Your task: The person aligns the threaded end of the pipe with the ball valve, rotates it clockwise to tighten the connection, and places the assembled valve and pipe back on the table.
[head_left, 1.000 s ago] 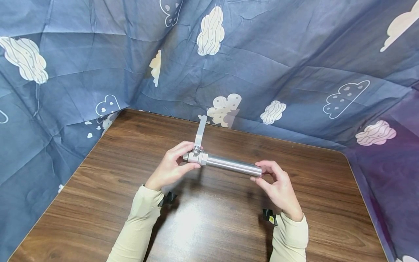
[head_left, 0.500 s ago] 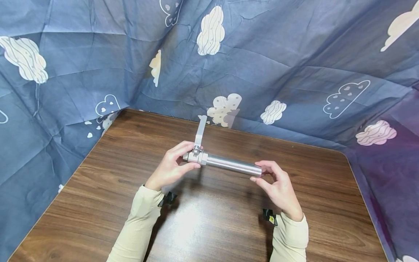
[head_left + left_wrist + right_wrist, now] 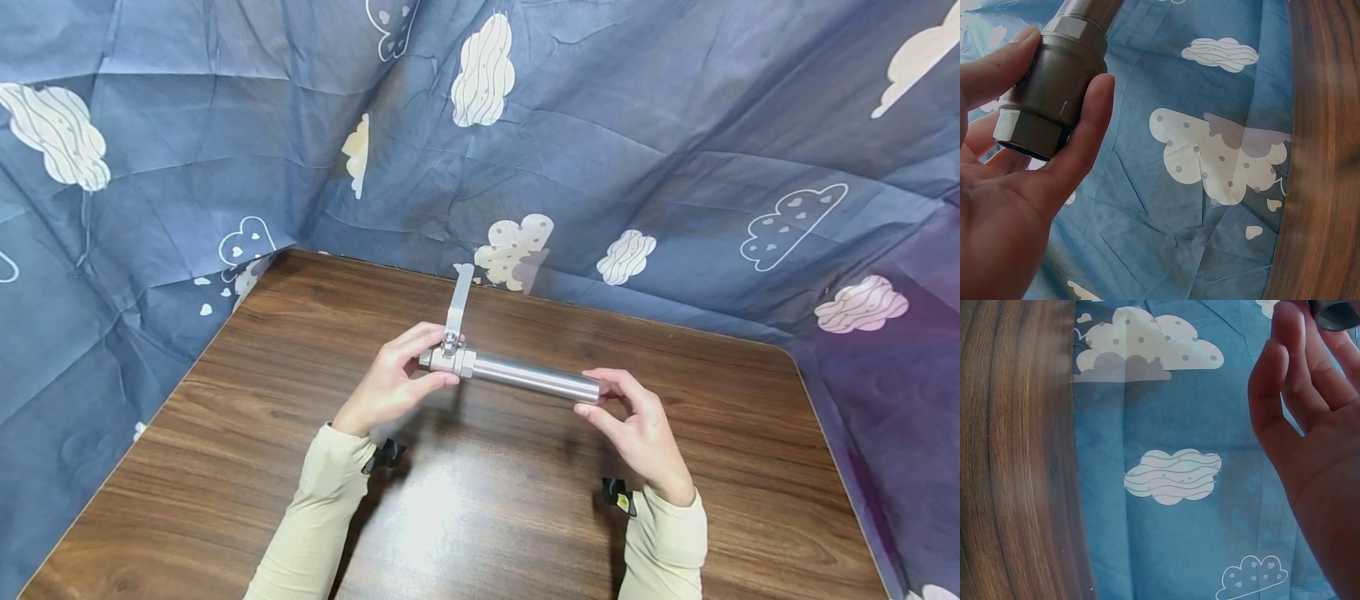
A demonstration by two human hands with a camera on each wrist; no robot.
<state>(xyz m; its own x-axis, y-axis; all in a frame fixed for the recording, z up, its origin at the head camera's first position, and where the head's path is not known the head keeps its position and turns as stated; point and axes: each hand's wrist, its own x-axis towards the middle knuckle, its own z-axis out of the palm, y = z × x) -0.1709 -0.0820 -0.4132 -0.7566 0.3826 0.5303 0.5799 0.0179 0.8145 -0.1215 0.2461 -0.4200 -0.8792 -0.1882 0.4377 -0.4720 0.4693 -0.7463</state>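
Observation:
A steel ball valve (image 3: 447, 359) with a flat lever handle (image 3: 459, 298) is joined to a polished steel pipe (image 3: 534, 377). The assembly is held level above the wooden table (image 3: 480, 517). My left hand (image 3: 393, 379) grips the valve body (image 3: 1054, 94) between thumb and fingers. My right hand (image 3: 633, 425) pinches the pipe's far end (image 3: 1335, 315) with its fingertips. The lever points away from me, toward the cloth.
A blue cloth (image 3: 600, 142) printed with white clouds hangs behind and on both sides of the table. The table's far edge (image 3: 525, 296) meets the cloth close behind the valve. Black wrist straps (image 3: 617, 496) sit on both cream sleeves.

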